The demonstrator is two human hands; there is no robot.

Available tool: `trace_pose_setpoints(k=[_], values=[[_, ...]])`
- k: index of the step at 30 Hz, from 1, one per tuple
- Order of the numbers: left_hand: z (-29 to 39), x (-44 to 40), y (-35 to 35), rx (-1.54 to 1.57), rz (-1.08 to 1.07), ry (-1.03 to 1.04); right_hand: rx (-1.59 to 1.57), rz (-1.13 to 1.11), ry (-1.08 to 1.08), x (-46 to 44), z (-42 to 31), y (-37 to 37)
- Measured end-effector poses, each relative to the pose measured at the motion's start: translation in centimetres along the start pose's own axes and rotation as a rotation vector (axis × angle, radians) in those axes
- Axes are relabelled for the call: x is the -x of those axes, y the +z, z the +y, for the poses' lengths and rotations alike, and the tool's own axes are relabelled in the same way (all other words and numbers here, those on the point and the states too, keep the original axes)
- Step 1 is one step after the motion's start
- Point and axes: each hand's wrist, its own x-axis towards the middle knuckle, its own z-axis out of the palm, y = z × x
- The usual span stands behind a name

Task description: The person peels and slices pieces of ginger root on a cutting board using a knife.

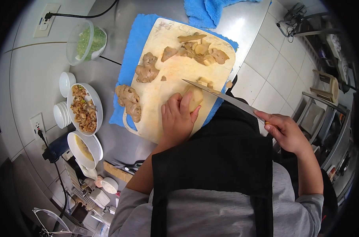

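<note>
My left hand [180,118] holds a peeled piece of ginger [195,98] down on the pale cutting board [169,85]. In my right hand [281,129] is the handle of a long knife [231,100]; its blade reaches over the board, with the tip just above the held ginger. Small cut pieces [205,82] lie beside the blade. Farther up the board is a heap of peelings and slices [201,49]. Two unpeeled ginger roots are at the left, one on the board [147,68] and one across its edge [128,102].
A blue towel [134,45] lies under the board, another [205,12] beyond it. At the left stand a tub of chopped greens [86,41], a bowl of brown food [98,106], a bowl of yellow food [96,149] and small white bowls [67,83]. Scissors [130,169] lie near my left arm.
</note>
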Motion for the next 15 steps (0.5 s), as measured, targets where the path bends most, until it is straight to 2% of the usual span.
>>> trace_pose_setpoints(k=[1,7,11,14,15], values=[[0.0,0.0,0.0,0.005,-0.009,-0.004,-0.002,-0.025,0.067,0.1,-0.4,-0.2],[-0.1,0.0,0.0,0.010,-0.038,-0.002,-0.127,-0.043,0.107,0.3,0.2,-0.3],[-0.2,0.1,0.0,0.007,-0.055,0.007,-0.229,-0.038,0.022,-0.5,1.5,-0.7],[-0.2,0.0,-0.1,0.003,-0.066,0.011,-0.283,-0.150,0.093,-1.9,1.2,-2.3],[-0.2,0.0,-0.2,0.002,-0.067,0.014,-0.248,-0.225,0.177,-2.6,0.1,-2.9]])
